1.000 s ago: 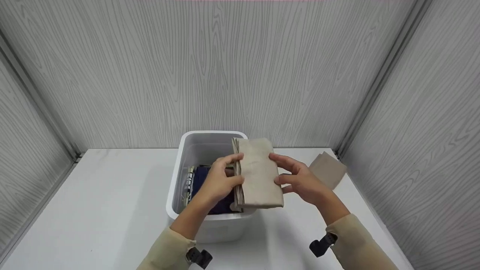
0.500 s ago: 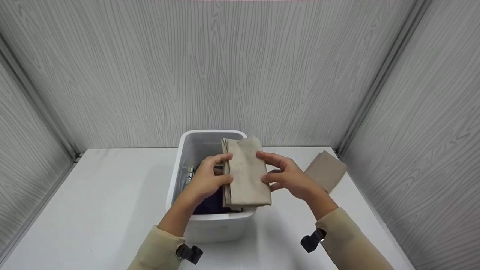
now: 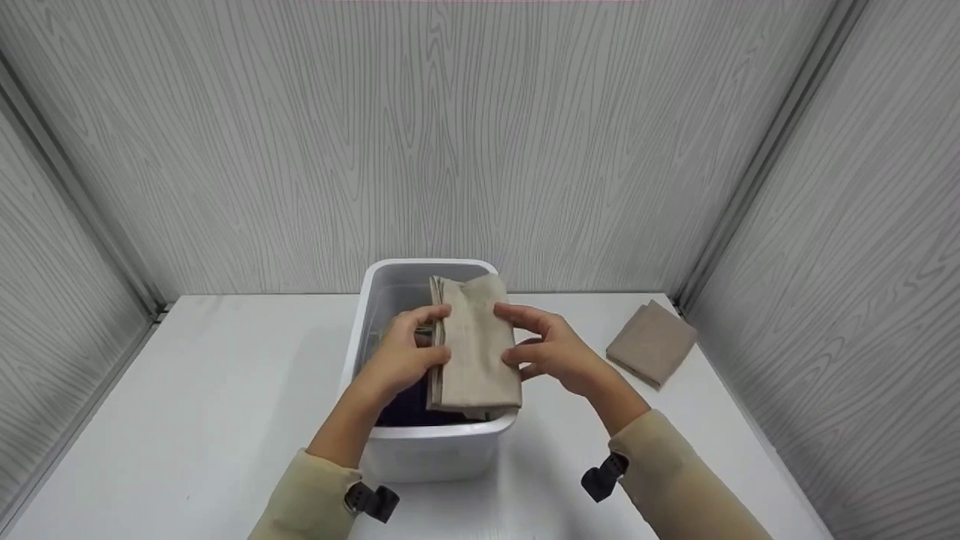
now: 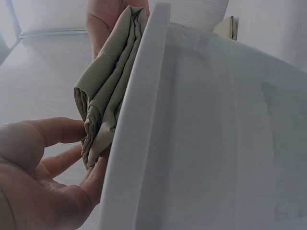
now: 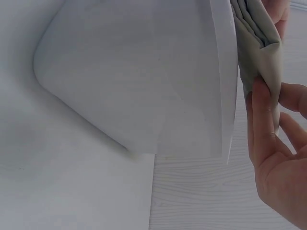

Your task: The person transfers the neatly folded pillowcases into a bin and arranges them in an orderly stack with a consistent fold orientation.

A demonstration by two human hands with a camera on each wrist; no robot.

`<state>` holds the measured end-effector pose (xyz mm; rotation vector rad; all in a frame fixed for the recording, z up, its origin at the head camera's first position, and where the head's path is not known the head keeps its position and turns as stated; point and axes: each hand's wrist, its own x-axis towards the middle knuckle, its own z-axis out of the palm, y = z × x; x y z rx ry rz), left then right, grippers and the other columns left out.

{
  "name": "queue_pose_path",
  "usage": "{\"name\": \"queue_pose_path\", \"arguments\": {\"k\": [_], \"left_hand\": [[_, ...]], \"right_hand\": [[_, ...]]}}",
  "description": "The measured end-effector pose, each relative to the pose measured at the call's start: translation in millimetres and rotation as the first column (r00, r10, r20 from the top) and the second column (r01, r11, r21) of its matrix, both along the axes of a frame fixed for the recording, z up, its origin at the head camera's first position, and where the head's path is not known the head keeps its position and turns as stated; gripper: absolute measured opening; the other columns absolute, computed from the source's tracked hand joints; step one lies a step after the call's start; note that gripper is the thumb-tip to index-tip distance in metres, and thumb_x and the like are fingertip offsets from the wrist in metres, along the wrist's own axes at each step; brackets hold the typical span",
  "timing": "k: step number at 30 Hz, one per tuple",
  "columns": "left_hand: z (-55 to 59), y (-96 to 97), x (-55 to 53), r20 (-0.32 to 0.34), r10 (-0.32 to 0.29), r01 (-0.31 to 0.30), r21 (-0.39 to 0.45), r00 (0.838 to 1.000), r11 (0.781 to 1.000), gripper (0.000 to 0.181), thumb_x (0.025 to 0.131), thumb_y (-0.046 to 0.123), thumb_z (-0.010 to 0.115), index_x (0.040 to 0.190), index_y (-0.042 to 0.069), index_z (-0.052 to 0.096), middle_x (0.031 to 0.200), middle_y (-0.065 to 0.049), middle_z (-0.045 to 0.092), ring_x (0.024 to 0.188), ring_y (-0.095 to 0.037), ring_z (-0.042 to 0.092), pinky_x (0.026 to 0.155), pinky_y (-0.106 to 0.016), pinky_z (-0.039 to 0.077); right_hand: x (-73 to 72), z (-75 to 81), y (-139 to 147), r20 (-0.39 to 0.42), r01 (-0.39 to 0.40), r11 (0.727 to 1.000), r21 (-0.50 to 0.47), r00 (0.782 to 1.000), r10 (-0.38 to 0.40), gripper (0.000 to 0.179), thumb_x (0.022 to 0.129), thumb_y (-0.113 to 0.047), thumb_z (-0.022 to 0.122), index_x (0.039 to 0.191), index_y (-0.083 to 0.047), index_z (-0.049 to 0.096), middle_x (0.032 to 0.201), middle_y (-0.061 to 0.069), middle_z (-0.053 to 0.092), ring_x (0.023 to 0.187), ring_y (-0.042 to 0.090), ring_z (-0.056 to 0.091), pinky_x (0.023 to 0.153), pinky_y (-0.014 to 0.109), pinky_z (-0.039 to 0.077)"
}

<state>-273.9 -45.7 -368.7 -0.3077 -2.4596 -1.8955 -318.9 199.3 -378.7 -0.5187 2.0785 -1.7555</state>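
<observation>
Between both hands is a folded beige cloth (image 3: 476, 345), several layers thick, held over the right side of a white plastic bin (image 3: 435, 454). My left hand (image 3: 401, 352) grips its layered left edge, thumb and fingers on either side. On the opposite edge my right hand (image 3: 555, 349) pinches the fold. In the left wrist view the cloth (image 4: 112, 81) shows its stacked folds just above the bin's rim (image 4: 139, 110). From the right wrist view, the right hand's fingers (image 5: 263, 120) lie along the cloth. Dark navy fabric (image 3: 405, 401) shows inside the bin, partly hidden by the left hand and cloth.
A second folded cloth, brownish beige (image 3: 652, 343), lies on the white table (image 3: 225, 420) at the right, near its edge. Grey wood-grain panels (image 3: 420, 135) stand behind and at both sides.
Both hands have moved left with the folded cloth, from the bin's right edge to over its opening. The cloth on the table, partly covered by the right hand before, now shows whole.
</observation>
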Motion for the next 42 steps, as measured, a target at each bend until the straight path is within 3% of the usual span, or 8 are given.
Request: {"name": "queue_pose_path", "arguments": {"k": [5, 12, 22, 30, 37, 42], "left_hand": [[-2.8, -5.4, -2.0, 0.033, 0.009, -0.009, 0.008, 0.999, 1.000, 0.064, 0.079, -0.009, 0.061, 0.141, -0.002, 0.051, 0.134, -0.025, 0.050, 0.103, -0.033, 0.064, 0.081, -0.039, 0.058], [-2.6, -7.4, -2.4, 0.010, 0.015, -0.015, -0.047, 1.000, 0.999, 0.063, 0.078, -0.009, 0.060, 0.141, -0.005, 0.051, 0.135, -0.026, 0.049, 0.102, -0.034, 0.063, 0.079, -0.038, 0.058], [-1.4, -15.9, -10.1, 0.057, -0.004, 0.009, -0.080, 0.998, 0.997, 0.065, 0.081, -0.009, 0.058, 0.145, -0.002, 0.047, 0.139, -0.023, 0.049, 0.108, -0.034, 0.062, 0.083, -0.038, 0.057], [-2.4, -21.1, -15.8, 0.071, 0.002, 0.005, -0.095, 0.998, 0.995, 0.066, 0.080, -0.009, 0.057, 0.145, -0.003, 0.046, 0.141, -0.024, 0.048, 0.113, -0.034, 0.059, 0.086, -0.039, 0.055], [-8.1, -28.0, -17.3, 0.088, 0.021, -0.008, -0.139, 0.996, 0.990, 0.065, 0.081, -0.007, 0.058, 0.144, -0.001, 0.048, 0.140, -0.022, 0.049, 0.107, -0.030, 0.061, 0.084, -0.037, 0.055], [-12.1, -32.6, -18.4, 0.090, 0.051, -0.034, -0.185, 0.995, 0.982, 0.064, 0.081, -0.005, 0.059, 0.144, 0.002, 0.049, 0.139, -0.020, 0.050, 0.105, -0.029, 0.060, 0.085, -0.039, 0.055]], "right_hand": [[-0.9, 0.1, -8.3, -0.017, -0.018, 1.000, 0.024, 1.000, 0.019, 0.072, 0.083, 0.001, 0.070, 0.149, -0.016, 0.047, 0.150, 0.012, 0.045, 0.104, 0.026, 0.065, 0.070, 0.039, 0.060], [-4.1, -0.5, -17.4, -0.048, -0.025, 0.997, 0.069, 0.998, 0.028, 0.071, 0.083, 0.001, 0.070, 0.148, -0.015, 0.048, 0.148, 0.014, 0.047, 0.100, 0.025, 0.066, 0.068, 0.036, 0.060], [-7.2, 0.6, -26.9, -0.108, 0.027, 0.983, 0.184, 0.994, -0.007, 0.072, 0.082, -0.003, 0.072, 0.148, -0.023, 0.050, 0.150, 0.009, 0.045, 0.104, 0.028, 0.066, 0.069, 0.037, 0.060], [-8.7, 1.4, -35.4, -0.135, 0.059, 0.975, 0.216, 0.990, -0.030, 0.072, 0.081, -0.001, 0.072, 0.146, -0.022, 0.051, 0.146, 0.012, 0.047, 0.093, 0.025, 0.066, 0.063, 0.032, 0.057], [-8.2, 0.1, -45.4, -0.170, 0.067, 0.957, 0.281, 0.985, -0.019, 0.071, 0.080, -0.001, 0.071, 0.146, -0.020, 0.052, 0.126, 0.016, 0.057, 0.080, 0.018, 0.065, 0.062, 0.030, 0.056], [-7.0, -0.6, -54.4, -0.207, 0.084, 0.940, 0.330, 0.978, -0.015, 0.071, 0.079, 0.000, 0.071, 0.145, -0.019, 0.052, 0.133, 0.015, 0.058, 0.080, 0.017, 0.067, 0.062, 0.030, 0.057]]}}
